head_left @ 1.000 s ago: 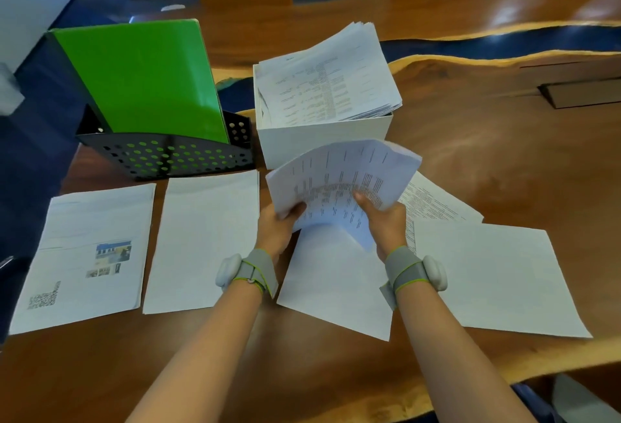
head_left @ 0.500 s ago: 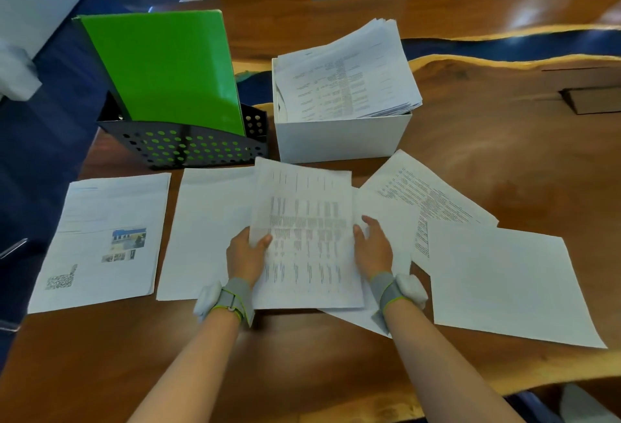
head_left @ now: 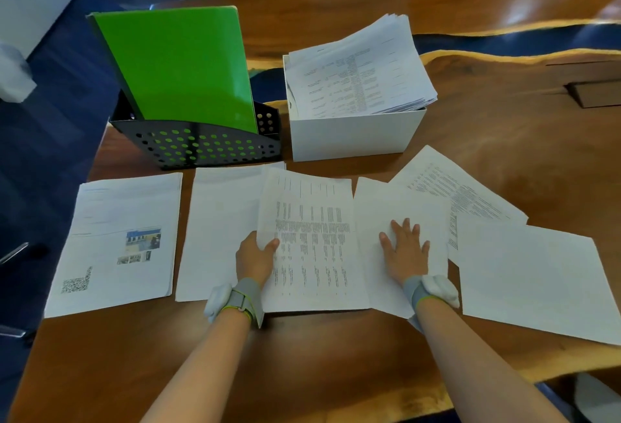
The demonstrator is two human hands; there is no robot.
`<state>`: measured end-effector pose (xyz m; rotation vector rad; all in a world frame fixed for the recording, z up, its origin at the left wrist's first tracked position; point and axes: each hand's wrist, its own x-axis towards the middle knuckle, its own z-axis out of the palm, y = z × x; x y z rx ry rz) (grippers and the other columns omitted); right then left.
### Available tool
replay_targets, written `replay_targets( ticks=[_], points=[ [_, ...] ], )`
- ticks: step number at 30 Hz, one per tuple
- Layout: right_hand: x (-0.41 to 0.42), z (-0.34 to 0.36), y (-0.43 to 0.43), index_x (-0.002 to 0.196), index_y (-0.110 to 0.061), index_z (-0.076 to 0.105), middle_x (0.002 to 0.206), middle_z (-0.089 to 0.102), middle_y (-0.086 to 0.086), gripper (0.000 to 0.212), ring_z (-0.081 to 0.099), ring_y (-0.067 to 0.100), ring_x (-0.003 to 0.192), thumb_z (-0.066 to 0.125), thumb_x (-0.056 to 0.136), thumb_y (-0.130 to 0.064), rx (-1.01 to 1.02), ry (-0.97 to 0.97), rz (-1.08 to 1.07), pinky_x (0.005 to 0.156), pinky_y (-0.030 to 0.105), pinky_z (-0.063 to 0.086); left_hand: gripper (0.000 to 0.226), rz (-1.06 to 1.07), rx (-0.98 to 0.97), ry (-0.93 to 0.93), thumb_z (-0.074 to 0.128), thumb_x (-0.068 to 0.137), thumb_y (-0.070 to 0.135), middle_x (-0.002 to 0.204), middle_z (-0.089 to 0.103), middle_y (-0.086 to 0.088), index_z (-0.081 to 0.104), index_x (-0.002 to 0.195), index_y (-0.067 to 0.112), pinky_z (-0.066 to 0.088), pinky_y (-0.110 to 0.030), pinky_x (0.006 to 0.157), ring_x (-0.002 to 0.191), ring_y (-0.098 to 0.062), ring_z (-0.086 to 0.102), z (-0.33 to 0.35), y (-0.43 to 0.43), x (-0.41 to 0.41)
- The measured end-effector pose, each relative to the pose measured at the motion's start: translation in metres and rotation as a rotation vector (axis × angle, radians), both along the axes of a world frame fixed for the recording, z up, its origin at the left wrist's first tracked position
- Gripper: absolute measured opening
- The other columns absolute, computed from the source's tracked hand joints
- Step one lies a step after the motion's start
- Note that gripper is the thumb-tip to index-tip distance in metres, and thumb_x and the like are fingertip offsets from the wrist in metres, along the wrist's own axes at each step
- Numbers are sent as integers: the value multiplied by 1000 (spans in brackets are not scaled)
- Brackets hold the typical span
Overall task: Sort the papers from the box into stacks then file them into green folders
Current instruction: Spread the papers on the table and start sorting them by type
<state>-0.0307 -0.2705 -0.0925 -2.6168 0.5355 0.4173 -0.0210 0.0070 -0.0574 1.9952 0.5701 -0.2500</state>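
Item: printed sheet (head_left: 312, 241), one leaf or a few (the count cannot be told), white, covered in columns of small dark text. It is held low over the bench (head_left: 504, 140), between a blank stack (head_left: 218, 227) and a blank sheet (head_left: 379, 207), with its left edge overlapping the stack. It is judged light, limp, and prone to buckling or sliding on the polished wood. Hold is best taken at an edge, pinched between thumb and fingers, with the rest laid flat. The left hand (head_left: 255, 259) is curled on the sheet's left edge, thumb on top. The right hand (head_left: 405, 249) is laid flat on the blank sheet, fingers spread, nothing gripped. Further papers (head_left: 359, 76) are piled askew in the white box (head_left: 353, 136) beyond. Green folders (head_left: 178, 66) are stood in a black perforated rack (head_left: 198, 147) left of the box.
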Motion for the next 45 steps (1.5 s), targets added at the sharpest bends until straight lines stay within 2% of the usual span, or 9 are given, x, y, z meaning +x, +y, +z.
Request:
replay_targets(
  ticks=[7,17,24,27,30,33,37,41,45],
  points=[
    [-9,-5,28,152,-28,13,161,-4,-1,54,-10,19,148,20,101,-46,51,37,28,117,48,-8,28,-17,-4,8,59,92,21,117,64,-13,59,116,6,42,-28,83,106,-28,59,-1,10,5],
    [4,-2,-46,151,-29,19,161,-1,-2,51,-7,18,148,22,102,-43,40,32,17,118,47,-7,32,-17,-26,41,59,92,21,120,61,-14,55,120,5,43,-28,86,110,-29,58,-5,-45,13],
    [20,3,-87,150,-28,21,161,1,-1,50,-6,18,148,23,103,-41,53,29,70,118,47,-5,44,75,14,49,58,93,19,127,57,-15,41,131,6,43,-33,92,115,-32,55,-5,-87,26],
    [29,6,-117,150,-24,23,161,3,-1,50,-3,17,148,24,103,-40,93,21,56,119,45,-4,48,101,113,54,56,93,18,131,54,-16,36,135,7,42,-39,95,118,-34,52,-6,-118,30],
    [32,8,-118,149,-20,27,161,7,1,50,1,18,148,29,102,-38,175,-107,-11,119,40,-4,60,112,383,-40,62,88,15,140,41,-17,32,140,7,34,-45,104,128,-34,38,-6,-122,28],
    [35,9,-147,147,-16,29,160,8,7,51,3,23,148,37,101,-35,112,-191,-97,119,39,-1,63,36,605,-156,67,84,18,146,33,-11,37,139,12,26,-45,107,133,-32,29,-2,-162,27],
    [32,7,-186,146,-14,31,159,11,13,54,4,27,148,44,98,-35,-13,-189,-265,120,45,3,49,-198,438,-236,65,86,21,142,37,-9,47,130,15,26,-39,107,132,-28,31,1,-226,36],
    [25,5,-217,144,-14,33,158,15,13,51,5,27,147,44,98,-32,-49,-172,-393,119,48,2,49,-355,202,-210,65,87,18,134,38,-12,44,129,6,36,-34,106,123,-29,43,1,-277,46],
    [16,5,-261,144,-16,34,158,20,10,51,9,26,147,45,98,-34,-78,-178,-424,119,48,3,66,-382,267,-105,68,85,24,140,33,-14,33,138,7,31,-34,108,129,-29,35,-6,-306,51]
  ],
)
